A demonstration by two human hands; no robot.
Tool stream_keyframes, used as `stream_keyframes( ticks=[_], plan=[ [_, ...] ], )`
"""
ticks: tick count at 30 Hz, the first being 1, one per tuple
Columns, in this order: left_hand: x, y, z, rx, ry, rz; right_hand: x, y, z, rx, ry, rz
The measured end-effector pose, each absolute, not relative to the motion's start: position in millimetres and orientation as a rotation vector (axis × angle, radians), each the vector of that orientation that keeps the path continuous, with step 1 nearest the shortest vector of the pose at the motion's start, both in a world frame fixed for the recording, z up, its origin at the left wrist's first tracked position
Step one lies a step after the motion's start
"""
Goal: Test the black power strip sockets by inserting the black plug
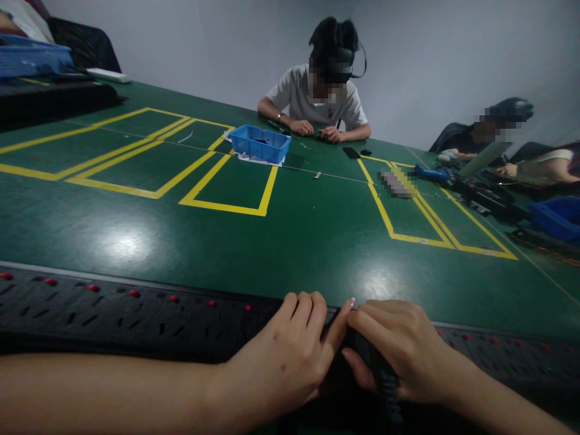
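Note:
A long black power strip (149, 323) with slots and red buttons runs along the near table edge. My left hand (290, 350) lies over it, fingers curled over its far edge and the index finger stretched toward my right hand. Closed around a black plug (360, 341) is my right hand (405, 347), its thumb below and fingers above. From the plug a ribbed black cord (390, 396) runs down toward me. The two hands nearly touch, and they hide the plug's front end and the part of the strip beneath.
Yellow tape lines mark the green table (312, 254). A blue basket (260, 145) stands at its middle, before a seated person (317, 103). To the right are a blue-and-black clamp-like device (435, 174), another blue basket (557, 217) and more people. A blue basket (36, 57) sits far left.

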State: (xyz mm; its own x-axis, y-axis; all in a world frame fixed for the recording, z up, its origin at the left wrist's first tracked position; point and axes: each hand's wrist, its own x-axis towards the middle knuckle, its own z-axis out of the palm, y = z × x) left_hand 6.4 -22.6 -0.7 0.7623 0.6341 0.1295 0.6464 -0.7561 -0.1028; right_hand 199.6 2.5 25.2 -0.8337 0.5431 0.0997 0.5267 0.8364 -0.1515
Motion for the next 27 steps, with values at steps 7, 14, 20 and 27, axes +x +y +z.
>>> stream_keyframes(
  ticks=[7, 14, 20, 27],
  plan=[
    [6.6, -22.7, -1.4, -2.821, -1.028, -0.122, 201.9, 2.4, 22.7, -0.850, -2.883, 0.211],
    [6.5, -22.7, 1.1, -2.843, -1.034, -0.118, 200.7, 1.5, 23.8, -0.865, -2.855, 0.188],
    [7.0, -22.0, -0.6, -2.840, -1.030, -0.131, 198.8, 2.3, 27.0, -0.853, -2.855, 0.212],
    [6.0, -21.7, -1.5, -2.842, -1.027, -0.121, 197.1, 1.6, 31.1, -0.890, -2.865, 0.210]
  ],
)
